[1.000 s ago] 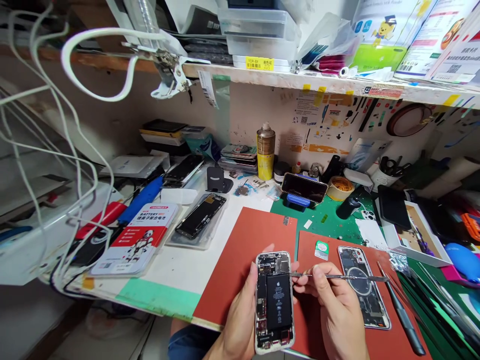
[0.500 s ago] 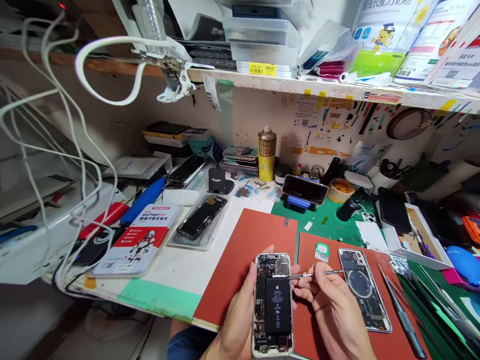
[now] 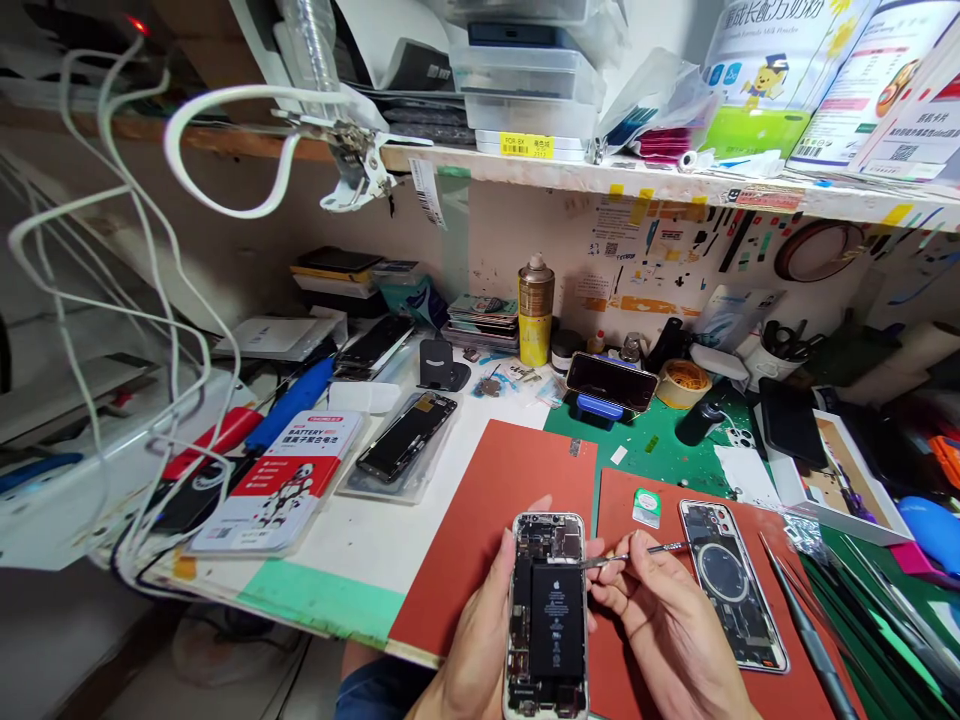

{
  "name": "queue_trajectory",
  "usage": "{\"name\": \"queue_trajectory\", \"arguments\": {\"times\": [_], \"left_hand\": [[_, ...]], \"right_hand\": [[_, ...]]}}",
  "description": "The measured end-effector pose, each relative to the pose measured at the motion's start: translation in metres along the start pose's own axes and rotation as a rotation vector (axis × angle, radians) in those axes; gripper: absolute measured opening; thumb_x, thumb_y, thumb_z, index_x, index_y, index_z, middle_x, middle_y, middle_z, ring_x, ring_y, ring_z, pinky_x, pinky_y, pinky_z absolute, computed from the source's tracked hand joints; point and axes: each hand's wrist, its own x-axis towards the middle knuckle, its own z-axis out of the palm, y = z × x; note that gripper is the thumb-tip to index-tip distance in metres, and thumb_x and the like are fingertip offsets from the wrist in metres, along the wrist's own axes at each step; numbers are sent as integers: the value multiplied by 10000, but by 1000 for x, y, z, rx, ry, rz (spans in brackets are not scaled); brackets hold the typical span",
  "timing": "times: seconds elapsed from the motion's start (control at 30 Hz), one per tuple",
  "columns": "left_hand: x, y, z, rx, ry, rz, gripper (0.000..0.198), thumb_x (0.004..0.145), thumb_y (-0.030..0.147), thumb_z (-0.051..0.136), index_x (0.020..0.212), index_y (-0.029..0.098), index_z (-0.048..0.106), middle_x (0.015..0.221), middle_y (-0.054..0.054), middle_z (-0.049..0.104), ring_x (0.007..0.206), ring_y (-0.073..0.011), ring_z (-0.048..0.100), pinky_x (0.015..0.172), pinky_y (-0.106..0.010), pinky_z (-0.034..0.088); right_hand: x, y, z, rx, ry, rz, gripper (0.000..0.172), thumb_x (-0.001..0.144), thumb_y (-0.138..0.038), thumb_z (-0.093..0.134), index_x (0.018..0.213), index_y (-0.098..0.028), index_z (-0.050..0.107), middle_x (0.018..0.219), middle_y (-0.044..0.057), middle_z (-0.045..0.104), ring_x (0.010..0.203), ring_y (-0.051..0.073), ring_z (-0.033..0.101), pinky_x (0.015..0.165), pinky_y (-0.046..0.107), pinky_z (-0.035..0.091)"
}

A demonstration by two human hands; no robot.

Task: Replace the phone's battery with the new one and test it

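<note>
An opened smartphone (image 3: 523, 600) shows its inner parts, with a black battery (image 3: 557, 620) in its lower right part. My left hand (image 3: 480, 625) is wrapped round it from the left and below, its fingertips showing at the far edges. Pinched in my right hand (image 3: 660, 610) is a thin metal pry tool (image 3: 611, 558). Its flat tip lies at the upper right corner of the battery. Just right of that hand, a detached phone back (image 3: 720, 570) with a round charging coil lies on the red mat (image 3: 457, 540).
Tweezers (image 3: 802, 620) and several long tools lie at the right. Behind the mat, a phone on a blue stand (image 3: 600, 405) leans near a spray can (image 3: 535, 310). At left are a battery package (image 3: 281, 485) and a removed screen (image 3: 409, 438). A shelf (image 3: 600, 175) hangs overhead.
The pry tool's tip has dropped slightly, and its shaft is more tilted. My left hand still holds the phone; the whole view has shifted a little.
</note>
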Motion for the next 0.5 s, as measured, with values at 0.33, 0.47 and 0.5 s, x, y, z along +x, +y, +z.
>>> {"name": "queue_trajectory", "arguments": {"times": [0.33,0.47,0.5], "left_hand": [[2,0,3,115,74,50,662,1017,498,618,1624,373,385,1347,-149,743,1040,-314,791,885,-461,655],[6,1,0,237,181,97,648,965,461,695,1570,394,475,1343,-112,751,1118,-341,768,869,-449,664],[9,1,-3,242,200,94,634,954,472,695,1553,392,503,1343,-116,750,1131,-359,762,858,-463,666]], "right_hand": [[-4,11,9,-323,102,-361,322,917,-521,790,832,-214,747,832,59,765,799,217,741,763,324,601],[-15,19,9,-669,222,-700,348,1048,-493,605,905,-221,769,892,75,740,859,237,735,797,358,575],[-18,18,7,-734,234,-778,346,1058,-477,586,901,-225,764,880,74,728,843,231,722,772,350,562]]}}
